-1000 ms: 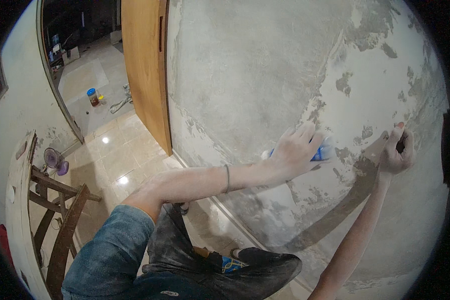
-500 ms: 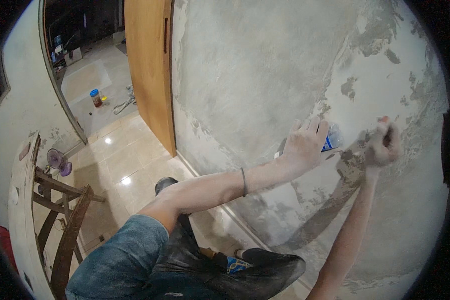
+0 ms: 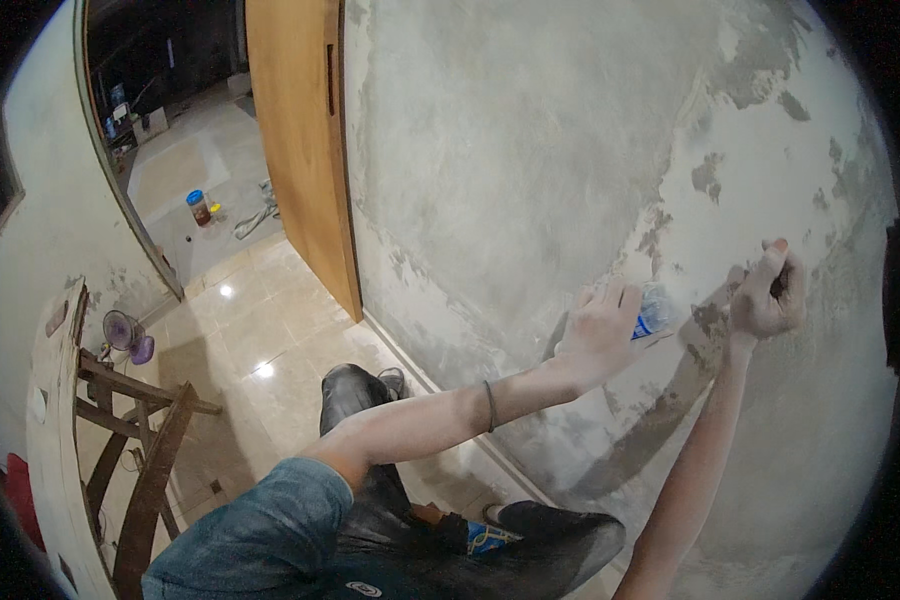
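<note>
- Head view, looking down along a patchy plastered wall (image 3: 570, 150): grey cement with white filler patches.
- Left hand (image 3: 598, 325): arm stretched out across the frame from the lower left, elbow slightly bent, thin dark band on the wrist. Palm faces the wall, fingers curled over a small block-like tool (image 3: 652, 312) with a blue-and-white part showing past the fingertips. Grasping it, pressed flat against the wall.
- Right hand (image 3: 767, 290): forearm rises steeply from the bottom edge, wrist bent. Fingers clenched into a loose fist right at the wall surface, thumb on top. Whether anything sits inside the fist, cannot tell.
- Both hands near each other, not touching; a grey bare patch of wall lies between them.
- Tool sits on the wall at the border of white filler and grey cement, just beside the right hand's shadow.
- Person's legs in dark trousers (image 3: 370, 480) and a blue denim sleeve (image 3: 260, 530) at the bottom.
- Wooden door (image 3: 300, 140), orange-brown, stands open left of the wall.
- Tiled floor (image 3: 260, 330), beige, glossy, with light glints.
- Small jar with a blue lid (image 3: 198, 206) on the far floor, a yellow bit beside it.
- Small purple fan (image 3: 128, 334) on the floor next to a wooden frame (image 3: 140, 450) at the left.
</note>
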`<control>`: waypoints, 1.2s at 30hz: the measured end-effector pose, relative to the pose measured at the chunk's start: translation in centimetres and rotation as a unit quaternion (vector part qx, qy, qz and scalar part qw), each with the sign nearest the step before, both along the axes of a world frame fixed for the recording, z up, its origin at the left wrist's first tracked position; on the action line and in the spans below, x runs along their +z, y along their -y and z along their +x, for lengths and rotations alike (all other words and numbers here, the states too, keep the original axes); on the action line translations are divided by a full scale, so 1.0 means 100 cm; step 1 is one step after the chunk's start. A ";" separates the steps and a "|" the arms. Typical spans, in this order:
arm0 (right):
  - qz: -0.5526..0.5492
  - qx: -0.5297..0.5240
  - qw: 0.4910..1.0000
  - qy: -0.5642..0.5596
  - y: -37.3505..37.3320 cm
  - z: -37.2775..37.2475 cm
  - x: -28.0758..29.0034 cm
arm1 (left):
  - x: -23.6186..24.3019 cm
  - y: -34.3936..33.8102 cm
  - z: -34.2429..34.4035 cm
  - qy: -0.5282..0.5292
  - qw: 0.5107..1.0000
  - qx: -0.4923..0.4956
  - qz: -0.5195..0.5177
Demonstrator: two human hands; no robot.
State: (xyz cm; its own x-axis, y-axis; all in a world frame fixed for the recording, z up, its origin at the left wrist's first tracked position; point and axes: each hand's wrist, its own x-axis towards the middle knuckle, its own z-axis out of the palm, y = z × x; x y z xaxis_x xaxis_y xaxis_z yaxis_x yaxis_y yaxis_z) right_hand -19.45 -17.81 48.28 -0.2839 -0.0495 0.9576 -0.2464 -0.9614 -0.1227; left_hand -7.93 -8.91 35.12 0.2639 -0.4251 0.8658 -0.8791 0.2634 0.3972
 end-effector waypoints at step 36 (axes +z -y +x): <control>0.616 0.743 0.229 0.127 -0.215 -0.051 -0.419 | -0.248 -0.163 0.002 -0.493 0.699 -0.389 0.343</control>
